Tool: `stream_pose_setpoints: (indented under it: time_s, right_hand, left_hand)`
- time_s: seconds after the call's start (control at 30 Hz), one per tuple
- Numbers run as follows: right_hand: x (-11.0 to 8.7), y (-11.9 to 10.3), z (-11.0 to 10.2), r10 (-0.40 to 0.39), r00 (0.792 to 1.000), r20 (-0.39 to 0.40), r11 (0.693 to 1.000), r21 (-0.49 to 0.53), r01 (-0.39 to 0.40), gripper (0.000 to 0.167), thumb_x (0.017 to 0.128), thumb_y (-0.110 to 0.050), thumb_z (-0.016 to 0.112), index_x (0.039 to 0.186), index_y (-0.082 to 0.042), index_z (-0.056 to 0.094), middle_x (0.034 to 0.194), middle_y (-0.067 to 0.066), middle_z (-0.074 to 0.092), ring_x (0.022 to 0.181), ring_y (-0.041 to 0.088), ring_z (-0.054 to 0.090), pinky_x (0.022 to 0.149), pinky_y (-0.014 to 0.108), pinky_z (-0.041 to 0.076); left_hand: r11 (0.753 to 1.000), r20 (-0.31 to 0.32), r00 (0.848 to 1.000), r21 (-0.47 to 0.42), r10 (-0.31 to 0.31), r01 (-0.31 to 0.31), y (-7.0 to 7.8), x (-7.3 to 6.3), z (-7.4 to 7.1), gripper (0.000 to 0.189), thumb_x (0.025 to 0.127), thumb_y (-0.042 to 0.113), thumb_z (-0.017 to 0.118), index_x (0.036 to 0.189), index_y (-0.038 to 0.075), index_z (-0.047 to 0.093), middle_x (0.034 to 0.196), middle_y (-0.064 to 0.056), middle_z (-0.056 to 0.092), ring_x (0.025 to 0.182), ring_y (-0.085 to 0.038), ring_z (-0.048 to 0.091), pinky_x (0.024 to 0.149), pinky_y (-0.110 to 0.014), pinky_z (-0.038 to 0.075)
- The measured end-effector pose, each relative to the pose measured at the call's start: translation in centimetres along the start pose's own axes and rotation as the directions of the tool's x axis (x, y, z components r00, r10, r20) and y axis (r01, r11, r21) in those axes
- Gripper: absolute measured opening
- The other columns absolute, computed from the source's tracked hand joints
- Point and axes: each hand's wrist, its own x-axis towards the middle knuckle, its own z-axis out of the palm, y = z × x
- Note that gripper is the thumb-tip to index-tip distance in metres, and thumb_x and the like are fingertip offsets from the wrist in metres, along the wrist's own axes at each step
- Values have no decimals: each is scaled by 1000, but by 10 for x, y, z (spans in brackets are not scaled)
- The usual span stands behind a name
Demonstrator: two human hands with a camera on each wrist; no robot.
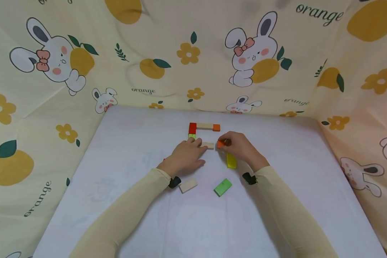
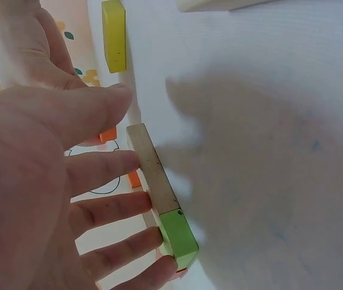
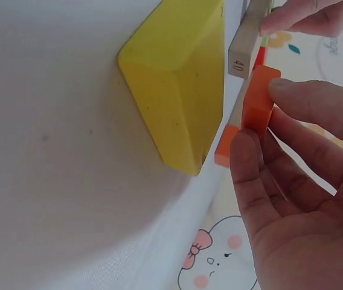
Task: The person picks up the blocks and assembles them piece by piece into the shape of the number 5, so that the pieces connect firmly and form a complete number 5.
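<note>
Toward table's (image 1: 138, 136) far edge, your left hand (image 1: 185, 156), fingers spread, touches beige wooden bar (image 1: 209, 146); right hand (image 1: 242, 145) pinches orange wooden block (image 3: 259, 101).

Beside the held orange block (image 3: 259, 101), the yellow block (image 1: 231, 161) obstructs; free room lies left of it.

backdrop (image 1: 171, 32): cream, rabbit-and-orange print, on three sides | table (image 1: 193, 225): white surface, softly lit
</note>
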Motion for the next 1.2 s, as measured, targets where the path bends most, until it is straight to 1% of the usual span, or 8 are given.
stream_pose_setpoints:
  time_s: [0.17, 0.47, 0.63, 0.8, 1.0, 1.2]
  right_hand:
    - [3, -3, 1, 7, 1000, 13, 1000, 10, -7, 30, 100, -14, 80, 129, -7, 77, 115, 9, 70, 102, 31, 61, 91, 43, 58]
    - [7, -8, 6, 21, 999, 39, 1000, 18, -22, 31, 100, -11, 80, 129, -6, 76, 112, 10, 68, 102, 31, 60, 93, 44, 56]
    - [9, -6, 9, 16, 999, 42, 1000, 0, -16, 30, 99, -12, 80, 128, -6, 76, 111, 10, 69, 100, 31, 60, 93, 44, 56]
    - [12, -2, 10, 17, 999, 46, 1000, 0, -17, 29, 99, -13, 80, 127, -6, 76, 110, 9, 69, 99, 30, 60, 92, 43, 56]
    - [13, 0, 14, 25, 998, 65, 1000, -7, -24, 29, 100, -11, 79, 128, -5, 75, 109, 9, 69, 98, 29, 61, 93, 43, 56]
    - [11, -4, 14, 27, 998, 58, 1000, -7, -26, 29, 100, -12, 79, 127, -6, 75, 108, 8, 69, 98, 29, 61, 94, 44, 56]
  left_hand:
    - [1000, -6, 1000, -8, 4, -4, -1, 1, 0, 59, 107, 48, 64, 158, 19, 58, 142, -6, 55, 124, -27, 49, 102, -42, 51]
    - [1000, -8, 1000, -2, 6, -6, -2, 1, 1, 58, 106, 49, 66, 156, 19, 60, 140, -6, 56, 121, -26, 49, 98, -40, 52]
    - [1000, 0, 1000, -7, 4, -4, -2, 1, 0, 58, 106, 49, 66, 156, 19, 60, 140, -6, 56, 121, -26, 49, 99, -41, 52]
    - [1000, 6, 1000, -7, -1, 1, 0, 2, -5, 58, 106, 49, 66, 156, 19, 60, 140, -6, 56, 121, -26, 49, 99, -41, 52]
    - [1000, 20, 1000, -5, 1, -1, 0, 1, -5, 58, 106, 49, 66, 156, 19, 60, 141, -6, 56, 120, -26, 50, 96, -40, 53]
    - [1000, 5, 1000, -3, 3, -3, -1, 1, -5, 57, 106, 49, 67, 154, 19, 62, 140, -6, 57, 120, -26, 50, 96, -40, 53]
